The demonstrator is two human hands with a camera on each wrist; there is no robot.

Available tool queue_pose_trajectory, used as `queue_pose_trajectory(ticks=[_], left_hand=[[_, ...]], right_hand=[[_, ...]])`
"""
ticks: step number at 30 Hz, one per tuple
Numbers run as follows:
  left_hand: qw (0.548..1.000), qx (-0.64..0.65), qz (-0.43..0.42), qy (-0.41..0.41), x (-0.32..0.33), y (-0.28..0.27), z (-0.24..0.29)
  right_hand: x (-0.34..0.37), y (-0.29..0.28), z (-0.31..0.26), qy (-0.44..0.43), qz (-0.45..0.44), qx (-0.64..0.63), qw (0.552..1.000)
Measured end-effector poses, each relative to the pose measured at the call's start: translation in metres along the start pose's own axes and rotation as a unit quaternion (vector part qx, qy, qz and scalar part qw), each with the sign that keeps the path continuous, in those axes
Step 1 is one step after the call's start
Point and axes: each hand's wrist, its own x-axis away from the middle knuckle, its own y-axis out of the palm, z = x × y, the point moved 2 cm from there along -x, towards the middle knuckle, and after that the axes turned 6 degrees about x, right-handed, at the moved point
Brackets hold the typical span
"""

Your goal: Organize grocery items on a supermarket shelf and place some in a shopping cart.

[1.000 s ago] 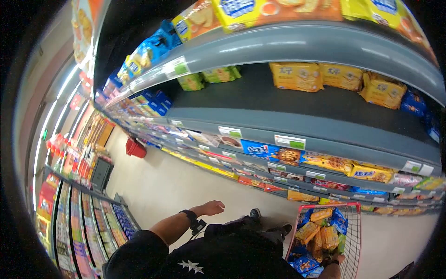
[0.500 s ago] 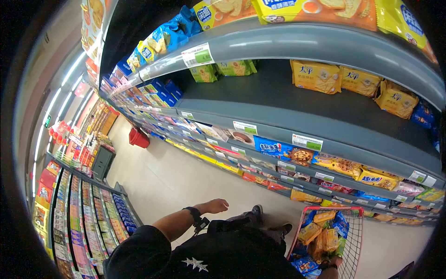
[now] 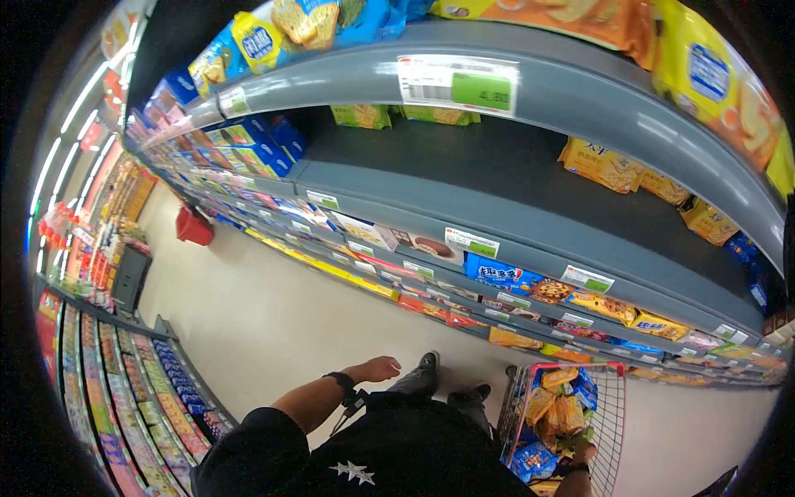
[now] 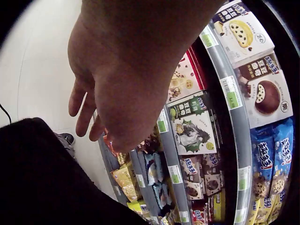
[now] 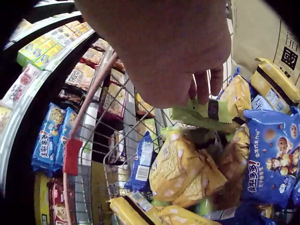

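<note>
My right hand (image 5: 187,70) is down inside the shopping cart (image 3: 617,414), fingers curled at a green biscuit packet (image 5: 204,112) that it grips near the top of the pile. Around that packet lie yellow cracker packets (image 5: 176,164) and a blue cookie bag (image 5: 269,154). Part of the green packet is hidden behind the fingers. My left hand (image 3: 377,369) hangs in front of my body with relaxed fingers and holds nothing. In the left wrist view, the same hand (image 4: 117,79) overlaps the lower shelves, where boxed cookies (image 4: 194,129) stand.
A long shelf (image 3: 397,174) of biscuits runs across the front, with yellow cracker packs (image 3: 600,164) on an upper level. Another stocked shelf (image 3: 124,381) stands at the left. Farther along the aisle, a red basket (image 3: 194,226) sits on the floor.
The view has turned, and the upper shelf fills more of it. The cart appears slightly farther left, with my right hand still in it. My left hand keeps its relaxed pose.
</note>
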Motion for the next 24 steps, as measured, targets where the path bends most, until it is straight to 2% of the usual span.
queue_pose_trajectory(ticks=[1, 4, 5, 7, 8, 9, 10, 11, 12, 13, 15, 17, 18, 20, 21, 23, 24], left_hand=[[1.000, 0.005, -0.016, 0.004, -0.006, -0.003, -0.008], [1.000, -0.020, -0.005, 0.011, -0.020, -0.013, -0.017], [0.999, -0.022, -0.014, 0.019, -0.018, -0.018, -0.002], [0.998, 0.037, -0.033, 0.044, -0.034, -0.021, -0.010], [0.995, 0.037, -0.054, 0.077, -0.039, -0.027, -0.004], [0.996, 0.024, -0.056, 0.060, -0.041, -0.032, 0.009], [0.995, 0.036, -0.061, 0.073, -0.048, -0.035, 0.013], [0.993, 0.049, -0.064, 0.084, -0.055, -0.040, 0.014], [0.989, 0.030, -0.074, 0.128, -0.063, -0.044, 0.019], [0.986, 0.026, -0.092, 0.134, -0.070, -0.046, 0.022], [0.985, 0.093, -0.108, 0.102, -0.067, -0.058, 0.056], [0.974, 0.112, -0.155, 0.123, -0.058, -0.068, 0.094], [0.969, 0.135, -0.176, 0.108, -0.051, -0.073, 0.115], [0.953, 0.176, -0.228, 0.094, -0.042, -0.078, 0.143], [0.953, 0.169, -0.232, 0.095, -0.037, -0.080, 0.153], [0.907, 0.258, -0.320, 0.095, -0.026, -0.081, 0.172], [0.908, 0.253, -0.320, 0.096, -0.020, -0.083, 0.180]], right_hand=[[0.008, -0.005, -0.003, -0.006, 0.019, -0.036, 0.999], [0.058, -0.066, -0.054, 0.079, 0.046, -0.279, 0.956], [0.069, -0.079, -0.071, 0.117, 0.034, -0.328, 0.937], [0.088, -0.108, -0.110, 0.178, 0.002, -0.393, 0.902], [0.087, -0.096, -0.103, 0.132, 0.052, -0.382, 0.913], [0.084, -0.078, -0.090, 0.086, 0.101, -0.367, 0.921], [0.098, -0.092, -0.102, 0.057, 0.080, -0.391, 0.915], [0.103, -0.113, -0.134, 0.025, 0.059, -0.414, 0.908], [0.119, -0.141, -0.171, 0.023, 0.054, -0.453, 0.890], [0.139, -0.174, -0.211, 0.020, 0.048, -0.491, 0.870], [0.182, -0.248, -0.296, -0.055, 0.004, -0.487, 0.872], [0.200, -0.276, -0.339, -0.129, -0.016, -0.460, 0.878], [0.210, -0.287, -0.361, -0.118, -0.007, -0.462, 0.879], [0.231, -0.307, -0.415, -0.198, -0.034, -0.521, 0.830], [0.241, -0.314, -0.436, -0.194, -0.028, -0.525, 0.828], [0.262, -0.330, -0.480, -0.270, -0.047, -0.499, 0.822], [0.274, -0.340, -0.499, -0.270, -0.044, -0.502, 0.821]])
